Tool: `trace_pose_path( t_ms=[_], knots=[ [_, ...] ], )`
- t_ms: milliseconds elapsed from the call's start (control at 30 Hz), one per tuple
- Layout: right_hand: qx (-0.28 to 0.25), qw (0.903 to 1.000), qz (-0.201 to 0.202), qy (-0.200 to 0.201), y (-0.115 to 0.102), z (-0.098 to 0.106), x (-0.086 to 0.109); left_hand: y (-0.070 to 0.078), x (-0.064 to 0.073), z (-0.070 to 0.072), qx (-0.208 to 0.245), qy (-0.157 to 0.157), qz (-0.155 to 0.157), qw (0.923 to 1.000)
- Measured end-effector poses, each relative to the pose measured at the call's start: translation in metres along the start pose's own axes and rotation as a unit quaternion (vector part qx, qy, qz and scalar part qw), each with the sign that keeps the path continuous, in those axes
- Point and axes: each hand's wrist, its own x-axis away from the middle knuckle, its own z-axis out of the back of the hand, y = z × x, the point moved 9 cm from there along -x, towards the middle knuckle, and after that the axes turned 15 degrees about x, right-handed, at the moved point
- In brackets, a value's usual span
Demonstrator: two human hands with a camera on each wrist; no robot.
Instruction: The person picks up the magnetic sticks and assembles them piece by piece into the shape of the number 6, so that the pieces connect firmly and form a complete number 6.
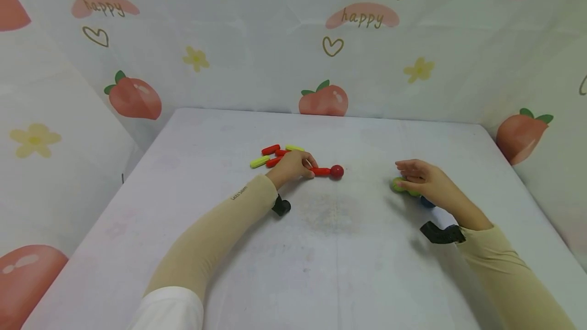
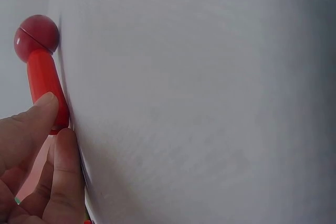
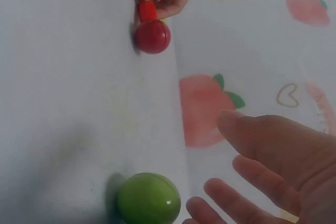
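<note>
My left hand (image 1: 292, 167) pinches the near end of a red stick (image 1: 321, 171) between thumb and fingers. Against the stick's far end sits a red ball (image 1: 337, 172), which has a groove round it in the left wrist view. On the right, my right hand (image 1: 431, 185) hovers over a green ball (image 1: 398, 185), its fingers loosely spread and holding nothing. A second green ball (image 1: 414, 193) and a dark blue ball (image 1: 427, 202) are partly hidden by that hand. The right wrist view shows one green ball (image 3: 149, 199) apart from the fingers.
Behind my left hand lie loose sticks, among them a red stick (image 1: 270, 149) and a yellow-green stick (image 1: 260, 162). They rest on a white-covered table (image 1: 257, 269). A printed cloth (image 1: 257, 29) with peaches and hearts rises along the table's back edge.
</note>
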Motion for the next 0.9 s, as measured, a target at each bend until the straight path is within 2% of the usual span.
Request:
trace_pose_path(
  t_ms=[333,900],
  knots=[
    [0.007,1.0000,-0.001,-0.002,0.006,-0.006,-0.003,-0.002,-0.001,0.000,0.002,0.001,0.000,1.0000],
    [0.022,0.9994,0.010,-0.024,-0.003,-0.015,-0.005,-0.002,-0.002,0.001,-0.002,0.001,0.000,1.0000]
  ],
)
